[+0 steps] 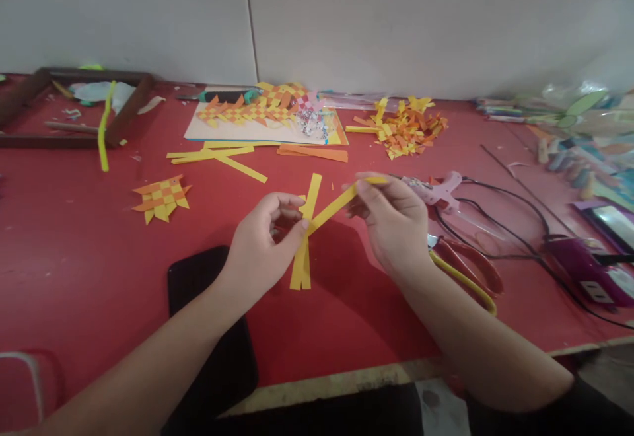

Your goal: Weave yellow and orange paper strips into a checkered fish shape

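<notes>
My left hand [267, 241] pinches yellow paper strips [301, 267] where they cross, thumb in front and fingers behind. Two lower strip ends hang side by side, and another end points up. One yellow strip [333, 209] slants up to the right from that crossing. Its far end is pinched between the thumb and fingers of my right hand [393, 221]. To the left on the red table lies a woven yellow and orange paper fish [162, 197]. Loose yellow strips [218, 155] and orange strips [314, 152] lie beyond my hands.
A black phone [198, 277] lies partly beneath my left forearm. Red- and yellow-handled scissors [470, 267], a pink glue gun [440, 193] and its black cable are right. Behind are more woven fish [247, 113], paper scraps [409, 129] and a brown wooden frame [139, 102].
</notes>
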`<state>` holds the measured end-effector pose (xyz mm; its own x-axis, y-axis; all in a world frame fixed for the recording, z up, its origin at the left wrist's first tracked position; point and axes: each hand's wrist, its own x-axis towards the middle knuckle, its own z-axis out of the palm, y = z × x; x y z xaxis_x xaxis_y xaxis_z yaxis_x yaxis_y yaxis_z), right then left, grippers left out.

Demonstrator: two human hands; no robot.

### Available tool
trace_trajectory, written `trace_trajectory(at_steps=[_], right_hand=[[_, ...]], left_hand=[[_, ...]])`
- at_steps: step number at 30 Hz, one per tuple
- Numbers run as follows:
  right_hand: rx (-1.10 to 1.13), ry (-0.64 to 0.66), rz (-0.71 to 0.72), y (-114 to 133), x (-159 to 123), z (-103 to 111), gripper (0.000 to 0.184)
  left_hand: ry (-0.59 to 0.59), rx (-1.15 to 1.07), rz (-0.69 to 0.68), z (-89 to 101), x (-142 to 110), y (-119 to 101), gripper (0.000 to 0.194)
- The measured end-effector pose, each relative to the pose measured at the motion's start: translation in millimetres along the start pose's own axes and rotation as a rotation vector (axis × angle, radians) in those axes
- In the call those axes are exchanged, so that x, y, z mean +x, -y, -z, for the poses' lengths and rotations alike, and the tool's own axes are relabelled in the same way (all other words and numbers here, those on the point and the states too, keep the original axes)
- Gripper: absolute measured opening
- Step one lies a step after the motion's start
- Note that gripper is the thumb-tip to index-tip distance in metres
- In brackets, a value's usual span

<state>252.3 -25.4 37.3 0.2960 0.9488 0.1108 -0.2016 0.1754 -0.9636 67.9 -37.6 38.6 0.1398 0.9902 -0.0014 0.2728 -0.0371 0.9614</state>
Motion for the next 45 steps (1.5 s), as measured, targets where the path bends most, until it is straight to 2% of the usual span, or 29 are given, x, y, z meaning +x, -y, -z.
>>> trace_trajectory(at_steps=[3,6,7,9,12,14,17,20,23,25,28,35,40,42,45], right_hand=[[0.116,-0.149,-0.002,3.0,9.3,3.6,0.011],[0.201,-0.160,-0.142,4.9,13.4,4.9,0.016],[0.218,-0.154,-0.185,5.0,13.2,4.5,0.018],[0.223,-0.125,-0.223,4.5,10.6,2.7,0.020],[0.141,-0.057,-0.177,3.4,4.5,-0.8,0.019],[0.049,-0.031,-0.112,2.8,0.9,-1.8,0.017],[-0.109,-0.025,0.028,1.8,-2.9,-0.2,0.017],[-0.298,0.013,0.231,1.5,-7.3,2.3,0.015],[-0.478,0.168,0.491,1.6,-13.6,1.8,0.017],[-0.572,0.310,0.637,1.5,-17.8,-0.4,0.018],[-0.657,0.417,0.749,1.9,-20.9,-3.4,0.019],[-0.825,0.464,0.867,3.4,-16.4,-0.7,0.016],[-0.831,0.541,0.799,7.9,-18.1,3.2,0.032],[-0.771,0.551,0.724,9.9,-18.2,5.1,0.038],[-0.642,0.490,0.545,10.3,-16.1,6.8,0.034]], left_hand=[[-0.012,0.224,-0.028,1.9,-0.9,-0.5,0.027],[-0.065,0.339,-0.129,3.9,-3.2,-4.5,0.028],[-0.048,0.288,-0.127,4.6,-4.0,-6.4,0.029],[0.058,0.055,-0.046,5.7,-5.3,-10.2,0.035],[0.227,-0.319,0.104,6.0,-5.2,-13.6,0.059],[0.247,-0.422,0.169,5.3,-3.8,-13.9,0.063],[0.166,-0.417,0.213,4.4,-1.1,-11.5,0.045],[0.059,-0.357,0.152,4.6,1.1,-7.2,0.025],[0.007,-0.309,0.076,3.9,1.7,-3.5,0.013],[0.020,-0.295,0.055,2.2,1.0,-2.6,0.009],[0.088,-0.304,0.049,-0.8,-1.4,-4.2,0.011],[0.168,-0.393,0.091,1.3,-5.4,-10.4,0.028],[0.117,-0.390,0.040,0.8,-3.3,-7.5,0.032],[0.137,-0.384,0.015,0.4,-2.4,-6.3,0.030],[0.163,-0.348,-0.002,0.6,-2.4,-6.2,0.026]])
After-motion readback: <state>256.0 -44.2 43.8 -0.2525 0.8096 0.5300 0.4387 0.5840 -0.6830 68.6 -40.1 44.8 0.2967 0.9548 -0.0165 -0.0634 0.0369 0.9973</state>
